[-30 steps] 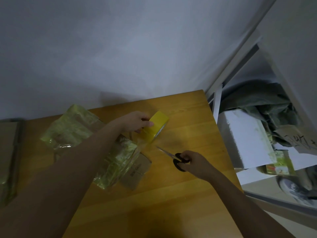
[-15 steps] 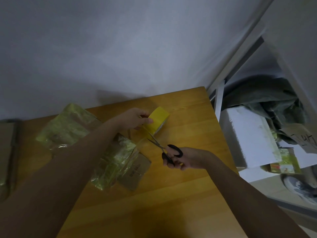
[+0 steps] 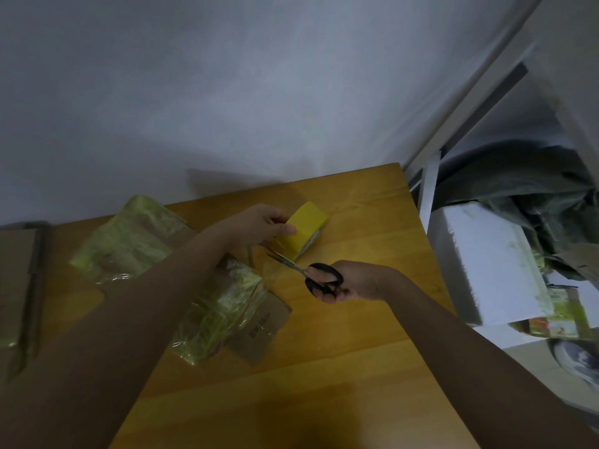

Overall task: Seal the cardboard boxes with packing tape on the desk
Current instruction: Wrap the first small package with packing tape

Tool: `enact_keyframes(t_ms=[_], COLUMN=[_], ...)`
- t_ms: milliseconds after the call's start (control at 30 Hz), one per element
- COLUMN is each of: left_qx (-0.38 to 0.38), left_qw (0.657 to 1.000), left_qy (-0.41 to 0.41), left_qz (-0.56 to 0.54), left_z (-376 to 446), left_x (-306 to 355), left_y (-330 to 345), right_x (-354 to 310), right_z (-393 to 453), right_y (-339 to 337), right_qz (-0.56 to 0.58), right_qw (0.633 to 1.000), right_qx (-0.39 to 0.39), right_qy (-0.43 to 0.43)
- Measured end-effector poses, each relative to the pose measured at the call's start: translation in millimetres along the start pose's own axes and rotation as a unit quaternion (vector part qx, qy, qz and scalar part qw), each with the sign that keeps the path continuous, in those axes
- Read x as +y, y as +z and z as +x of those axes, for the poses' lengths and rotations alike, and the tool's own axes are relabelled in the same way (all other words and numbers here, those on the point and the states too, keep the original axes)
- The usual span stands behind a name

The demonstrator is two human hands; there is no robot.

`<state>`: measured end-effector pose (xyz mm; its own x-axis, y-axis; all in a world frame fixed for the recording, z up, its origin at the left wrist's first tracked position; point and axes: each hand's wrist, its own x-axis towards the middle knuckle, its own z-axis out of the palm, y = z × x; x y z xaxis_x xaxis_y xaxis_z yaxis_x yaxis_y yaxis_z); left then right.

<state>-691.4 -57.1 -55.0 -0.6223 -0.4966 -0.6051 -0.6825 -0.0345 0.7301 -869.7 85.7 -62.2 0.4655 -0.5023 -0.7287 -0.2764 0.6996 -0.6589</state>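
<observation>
My left hand grips a yellow roll of packing tape above the far part of the wooden desk. A clear strip of tape runs from the roll down to a small cardboard box covered in shiny tape. My right hand holds black-handled scissors, whose blades point up-left and reach the strip just below the roll. A second tape-wrapped box lies further left, partly behind my left forearm.
Flat brown cardboard lies at the desk's left edge. Right of the desk stand a white foam block, grey fabric, printed packets and a shoe. A white wall rises behind the desk.
My right hand lifted the scissors from the desk and swung them up-left until the blades met the tape strip under the roll. The left hand with the roll stayed almost still.
</observation>
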Motion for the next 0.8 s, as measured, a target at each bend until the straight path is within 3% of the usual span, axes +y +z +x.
enact_keyframes(t_ms=[233,367,433,533,633,700,733,800], left_qx=[-0.001,0.013,0.020,0.022,0.023,0.020,0.019,0.021], left_qw=[1.000,1.000,1.000,1.000,1.000,1.000,1.000,1.000], left_qy=[-0.003,0.000,0.002,0.003,0.005,0.008,0.008,0.006], left_qz=[-0.012,-0.009,-0.010,-0.018,-0.012,-0.009,-0.010,-0.008], left_z=[-1.5,-0.7,-0.2,0.9,1.0,0.6,0.4,0.4], left_x=[-4.4,-4.5,-2.8,-1.5,-2.1,-2.4,-2.9,-3.7], left_y=[0.9,2.7,2.9,3.0,3.0,3.0,2.9,2.9], right_x=[2.6,30.0,48.7,66.0,63.7,51.8,41.0,12.5], right_z=[-9.9,-16.0,-16.3,-11.4,-8.7,-9.4,-8.7,-2.4], right_y=[-0.2,8.0,12.6,22.4,34.4,35.9,35.4,28.9], right_qz=[-0.044,-0.057,-0.125,-0.379,-0.467,-0.447,-0.381,-0.111], right_qw=[0.997,0.997,0.986,0.902,0.845,0.840,0.852,0.890], right_qx=[0.057,0.045,0.079,0.177,0.244,0.305,0.360,0.427], right_qy=[-0.033,0.031,0.071,0.105,0.097,0.029,-0.023,-0.111])
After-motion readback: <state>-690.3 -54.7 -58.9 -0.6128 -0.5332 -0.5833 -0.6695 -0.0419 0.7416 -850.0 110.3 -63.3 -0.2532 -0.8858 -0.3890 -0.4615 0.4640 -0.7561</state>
